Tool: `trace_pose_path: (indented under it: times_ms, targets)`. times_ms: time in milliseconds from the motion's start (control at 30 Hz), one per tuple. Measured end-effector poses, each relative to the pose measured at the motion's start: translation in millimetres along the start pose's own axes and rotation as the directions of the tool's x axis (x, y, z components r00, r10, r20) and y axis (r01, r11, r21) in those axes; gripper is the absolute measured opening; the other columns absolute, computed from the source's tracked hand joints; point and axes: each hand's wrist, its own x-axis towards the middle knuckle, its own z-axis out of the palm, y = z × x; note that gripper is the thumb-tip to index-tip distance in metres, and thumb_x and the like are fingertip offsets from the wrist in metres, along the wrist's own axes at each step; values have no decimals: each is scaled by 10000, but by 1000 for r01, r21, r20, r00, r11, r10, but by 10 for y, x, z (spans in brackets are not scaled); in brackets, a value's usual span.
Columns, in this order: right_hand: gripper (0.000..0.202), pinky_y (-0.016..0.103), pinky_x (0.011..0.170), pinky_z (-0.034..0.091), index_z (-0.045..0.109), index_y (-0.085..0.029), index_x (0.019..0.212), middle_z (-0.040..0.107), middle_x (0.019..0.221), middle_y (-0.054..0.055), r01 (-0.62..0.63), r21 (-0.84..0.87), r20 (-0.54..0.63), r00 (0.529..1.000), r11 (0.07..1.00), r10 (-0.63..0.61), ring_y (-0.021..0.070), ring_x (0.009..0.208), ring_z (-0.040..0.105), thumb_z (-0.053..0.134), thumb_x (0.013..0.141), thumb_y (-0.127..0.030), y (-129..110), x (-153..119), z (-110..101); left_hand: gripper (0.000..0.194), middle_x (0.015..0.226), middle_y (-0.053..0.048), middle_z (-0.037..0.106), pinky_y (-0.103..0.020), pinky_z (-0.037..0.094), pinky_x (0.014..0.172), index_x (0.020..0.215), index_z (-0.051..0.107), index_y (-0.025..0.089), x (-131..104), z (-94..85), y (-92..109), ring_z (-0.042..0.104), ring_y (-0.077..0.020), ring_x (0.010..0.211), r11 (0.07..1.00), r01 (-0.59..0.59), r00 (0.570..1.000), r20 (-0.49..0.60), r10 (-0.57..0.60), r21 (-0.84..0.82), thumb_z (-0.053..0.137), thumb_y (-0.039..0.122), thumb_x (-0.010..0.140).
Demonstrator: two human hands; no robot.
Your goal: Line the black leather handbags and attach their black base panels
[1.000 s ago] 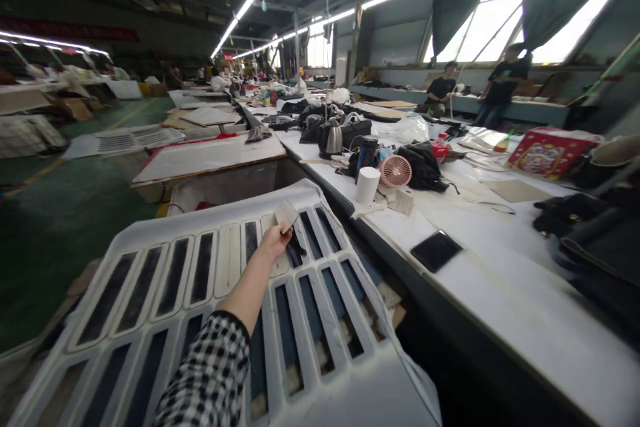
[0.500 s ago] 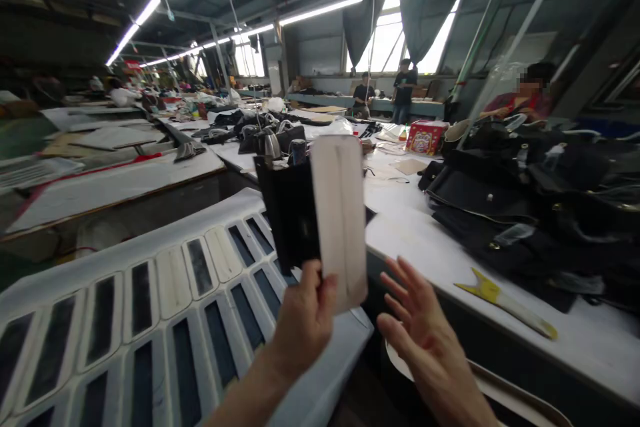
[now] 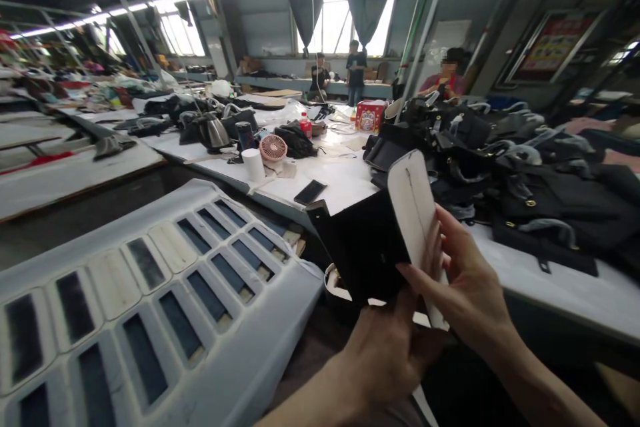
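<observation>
Both my hands are on a black and cream bag piece (image 3: 367, 240), a bent black sheet with a rounded cream panel (image 3: 413, 203) standing along its right side. A thin line runs down the cream panel's face. My left hand (image 3: 385, 347) grips the piece from below, its fingertips partly hidden. My right hand (image 3: 470, 280) is closed on the right edge, thumb on the near side and fingers behind the cream panel. Left of my hands lies a pale slotted board (image 3: 200, 320) with dark oblong openings; rounded cream pieces (image 3: 114, 282) lie over some of them.
Black bags (image 3: 545, 200) are heaped on the white table (image 3: 345, 180) at right. A phone (image 3: 310, 192), a pink fan (image 3: 273, 147), a white cylinder (image 3: 253, 165) and a metal kettle (image 3: 213, 132) stand or lie there, with a red box (image 3: 370, 116) farther back. Several people are in the background.
The bag piece has moved right and lower and has tilted. My right hand, open and apart before, now holds its right edge. The view has swung right.
</observation>
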Motion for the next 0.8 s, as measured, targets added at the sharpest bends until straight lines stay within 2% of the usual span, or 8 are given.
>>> trace_pose_path:
  times_ms: [133, 200, 267, 333, 433, 533, 667, 800]
  targets:
    - [910, 497, 939, 516, 344, -330, 1489, 462, 1452, 83, -12, -18, -74, 997, 1000, 10, 328, 1201, 536, 803, 709, -432, 279, -14, -138, 388, 981, -28, 715, -236, 544, 673, 1300, 516, 249, -266, -15, -88, 664, -135, 717, 987, -72, 972, -231, 37, -144, 581, 220, 918]
    - [921, 516, 983, 482, 335, -323, 1494, 444, 1469, 84, 32, -70, -86, 996, 997, -38, 338, 1253, 495, 807, 710, -426, 391, -15, -167, 296, 965, -14, 701, -231, 530, 726, 1206, 581, 259, -400, -96, -289, 648, -130, 775, 992, 16, 885, -461, -73, -128, 577, 200, 915]
    - [910, 519, 1008, 463, 322, -306, 1502, 433, 1479, 92, 70, -113, -68, 995, 991, -78, 337, 1273, 480, 794, 732, -418, 463, -9, -157, 247, 1090, -26, 682, -264, 511, 860, 1179, 601, 262, -478, -173, -608, 641, -151, 924, 956, 195, 736, -612, -289, -217, 565, 273, 935]
    - [904, 517, 1026, 453, 312, -282, 1507, 442, 1470, 107, 97, -157, -58, 992, 983, -108, 334, 1278, 479, 784, 747, -412, 504, 0, -106, 306, 1280, -43, 621, -327, 441, 1026, 1235, 586, 264, -493, -199, -1004, 592, -192, 1136, 863, 313, 622, -601, -503, -398, 508, 383, 964]
    - [889, 526, 1039, 446, 316, -255, 1503, 464, 1452, 126, 111, -206, -76, 989, 972, -129, 336, 1281, 482, 775, 759, -409, 560, -2, 19, 433, 1413, -63, 542, -412, 313, 1159, 1274, 585, 245, -446, -92, -1548, 457, -244, 1340, 602, 385, 535, -362, -764, -700, 415, 509, 975]
    - [868, 510, 1031, 463, 321, -225, 1496, 490, 1420, 142, 140, -235, -82, 983, 962, -163, 328, 1268, 500, 767, 771, -396, 662, -43, 148, 530, 1396, -88, 566, -453, 330, 1152, 1238, 635, 222, -387, 126, -1799, 439, -294, 1360, 402, 409, 541, -138, -830, -819, 441, 607, 930]
    - [879, 462, 1042, 468, 291, -194, 1509, 496, 1407, 156, 203, -322, -59, 971, 925, -233, 313, 1293, 486, 763, 783, -351, 837, -148, 228, 680, 1196, -139, 693, -467, 454, 1050, 1208, 669, 149, -314, 338, -1738, 585, -350, 1206, 211, 314, 632, 38, -774, -926, 463, 702, 869]
    - [906, 450, 1024, 490, 262, -183, 1524, 489, 1419, 161, 197, -382, -52, 971, 903, -233, 316, 1297, 486, 758, 787, -360, 914, -235, 174, 726, 1137, -142, 718, -462, 447, 1057, 1196, 683, 122, -295, 387, -1679, 589, -363, 1199, 11, 257, 660, 167, -732, -966, 451, 723, 861]
